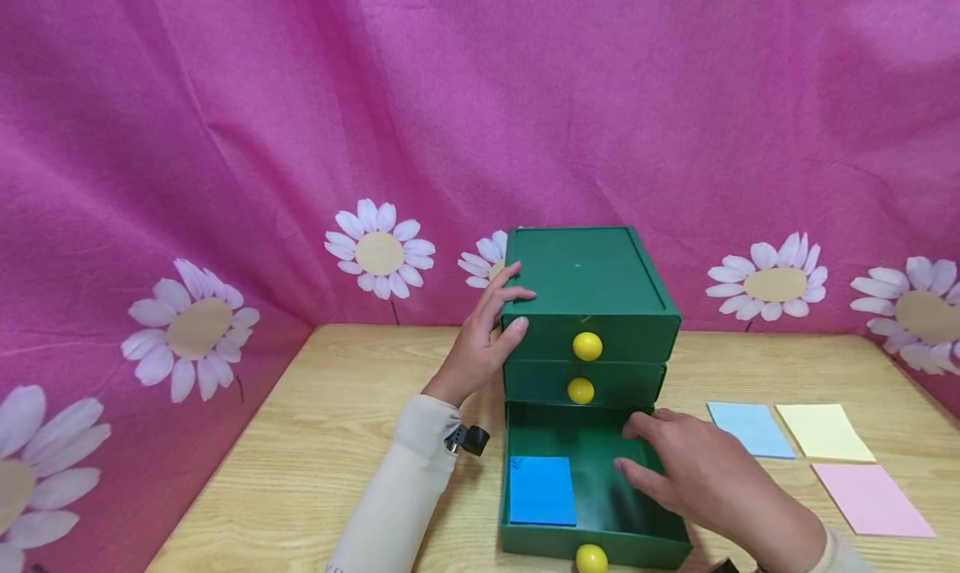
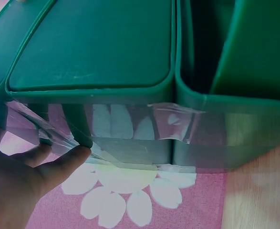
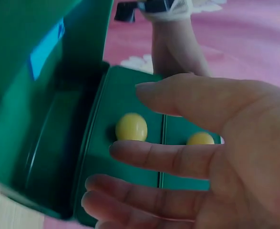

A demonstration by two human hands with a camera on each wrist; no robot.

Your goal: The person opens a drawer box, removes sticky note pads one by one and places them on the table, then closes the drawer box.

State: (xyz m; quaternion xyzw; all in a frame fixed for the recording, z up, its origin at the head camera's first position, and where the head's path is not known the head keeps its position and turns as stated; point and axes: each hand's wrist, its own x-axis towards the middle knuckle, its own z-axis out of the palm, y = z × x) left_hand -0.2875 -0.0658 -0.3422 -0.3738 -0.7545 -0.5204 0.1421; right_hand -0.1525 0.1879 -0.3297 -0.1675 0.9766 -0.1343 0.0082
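Note:
A green cabinet with three drawers (image 1: 585, 273) stands on the table, its bottom drawer (image 1: 622, 546) pulled out. Inside that drawer, at the left, lies a blue sticky note pad (image 1: 542, 491). My left hand (image 1: 480, 336) rests against the cabinet's upper left side, fingertips touching the side and top edge; the left wrist view shows its fingers (image 2: 66, 164) on the side wall. Over the right part of the pulled-out drawer hovers my right hand (image 1: 697, 465), holding nothing. In the right wrist view its fingers (image 3: 163, 157) are extended and apart, in front of the upper drawers' yellow knobs (image 3: 131, 128).
Right of the cabinet, three sticky note pads lie flat on the table (image 1: 337, 440): light blue (image 1: 750, 430), pale yellow (image 1: 825, 431) and pink (image 1: 873, 500). A pink cloth with daisies (image 1: 480, 123) hangs behind and along the left.

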